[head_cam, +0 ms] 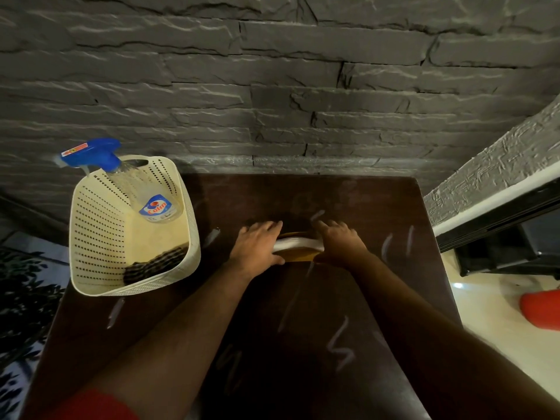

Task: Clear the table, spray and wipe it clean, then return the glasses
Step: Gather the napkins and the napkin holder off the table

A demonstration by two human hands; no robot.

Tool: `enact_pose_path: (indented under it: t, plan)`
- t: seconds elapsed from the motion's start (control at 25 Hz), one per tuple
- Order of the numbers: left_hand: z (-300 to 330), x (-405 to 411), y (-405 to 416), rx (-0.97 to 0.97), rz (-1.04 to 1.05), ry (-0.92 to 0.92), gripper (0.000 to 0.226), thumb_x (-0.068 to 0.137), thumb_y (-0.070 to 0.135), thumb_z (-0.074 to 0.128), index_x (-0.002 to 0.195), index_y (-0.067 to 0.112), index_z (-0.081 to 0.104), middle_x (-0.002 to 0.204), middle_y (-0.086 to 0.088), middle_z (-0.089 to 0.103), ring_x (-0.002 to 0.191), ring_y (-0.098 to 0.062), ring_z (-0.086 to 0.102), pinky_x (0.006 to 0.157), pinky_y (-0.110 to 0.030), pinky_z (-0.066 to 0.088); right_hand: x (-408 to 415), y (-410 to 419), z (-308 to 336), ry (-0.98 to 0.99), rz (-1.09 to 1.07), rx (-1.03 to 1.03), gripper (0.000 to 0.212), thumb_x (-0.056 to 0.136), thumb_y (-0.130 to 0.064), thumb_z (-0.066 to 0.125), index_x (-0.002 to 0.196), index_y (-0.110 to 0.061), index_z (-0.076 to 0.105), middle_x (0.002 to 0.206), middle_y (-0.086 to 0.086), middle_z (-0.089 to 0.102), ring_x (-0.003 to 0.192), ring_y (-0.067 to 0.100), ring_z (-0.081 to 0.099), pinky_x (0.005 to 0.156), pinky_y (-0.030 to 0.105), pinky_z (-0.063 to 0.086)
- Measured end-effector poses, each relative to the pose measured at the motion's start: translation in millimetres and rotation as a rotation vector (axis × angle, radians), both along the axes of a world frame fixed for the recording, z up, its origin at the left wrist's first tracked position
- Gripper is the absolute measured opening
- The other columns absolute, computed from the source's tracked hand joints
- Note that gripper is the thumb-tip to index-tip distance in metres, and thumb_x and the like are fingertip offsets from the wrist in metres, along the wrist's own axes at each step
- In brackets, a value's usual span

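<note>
Table [348, 298] | chalk-streaked, dark | left hand [257, 247] and right hand [339, 242] clasped a white-and-amber object [298, 248], fingers curled round its ends | advice: lift level, clear of basket [91, 237] at left.

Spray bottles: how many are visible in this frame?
1. The spray bottle with the blue trigger head stands tilted in the cream basket at the table's left edge. A dark item in the basket's near corner could hide little else.
</note>
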State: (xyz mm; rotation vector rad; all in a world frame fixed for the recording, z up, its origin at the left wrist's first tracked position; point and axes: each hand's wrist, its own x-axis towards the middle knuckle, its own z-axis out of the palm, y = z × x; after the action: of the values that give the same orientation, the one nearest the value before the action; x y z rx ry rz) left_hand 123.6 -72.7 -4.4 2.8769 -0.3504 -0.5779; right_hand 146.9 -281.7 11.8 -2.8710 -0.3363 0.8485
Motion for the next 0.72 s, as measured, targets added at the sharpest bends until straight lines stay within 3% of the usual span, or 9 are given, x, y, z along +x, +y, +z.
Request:
enact_pose_path:
  t: [0.16, 0.24, 0.52, 0.72]
  plan:
    - [-7.9, 0.6, -7.2, -0.034, 0.022, -0.028, 0.054, 0.084, 0.038, 0.068, 0.132, 0.027, 0.046, 0.125, 0.003, 0.058, 0.117, -0.018, 0.052, 0.101, -0.041, 0.035, -3.3, 10.3, -10.7, -0.080, 0.005, 0.041, 0.055, 0.085, -0.030, 0.070, 0.135, -0.026, 0.049, 0.136, 0.005, 0.057, 0.125, 0.030, 0.052, 0.102, 0.049, 0.041]
    - [-6.1, -4.6, -5.2, -0.029, 0.049, -0.066, 0.048, 0.084, 0.038, 0.068, 0.127, 0.028, 0.049, 0.119, 0.004, 0.061, 0.111, -0.018, 0.055, 0.098, -0.040, 0.035, -7.0, 9.7, -9.1, -0.095, 0.006, 0.055, 0.046, 0.086, -0.031, 0.068, 0.130, -0.028, 0.053, 0.130, 0.004, 0.061, 0.121, 0.029, 0.055, 0.100, 0.048, 0.041]
    - [16.3, -55.1, 15.8, 0.026, 0.185, -0.193, 0.048, 0.082, 0.043, 0.067, 0.126, 0.031, 0.051, 0.120, 0.004, 0.063, 0.111, -0.020, 0.058, 0.093, -0.039, 0.036, -31.3, 29.2, 16.8, -0.152, 0.125, 0.136, 0.045, 0.085, -0.033, 0.066, 0.129, -0.031, 0.054, 0.127, 0.003, 0.062, 0.123, 0.028, 0.054, 0.103, 0.048, 0.039]
    - [41.2, -135.6, 28.9, 0.078, 0.383, -0.207, 0.047, 0.081, 0.043, 0.068, 0.124, 0.031, 0.052, 0.122, 0.003, 0.062, 0.112, -0.021, 0.057, 0.094, -0.039, 0.035, -76.2, 51.8, 42.2, -0.175, 0.329, 0.187, 0.046, 0.088, -0.027, 0.057, 0.133, -0.036, 0.054, 0.133, 0.002, 0.061, 0.124, 0.029, 0.054, 0.105, 0.045, 0.040]
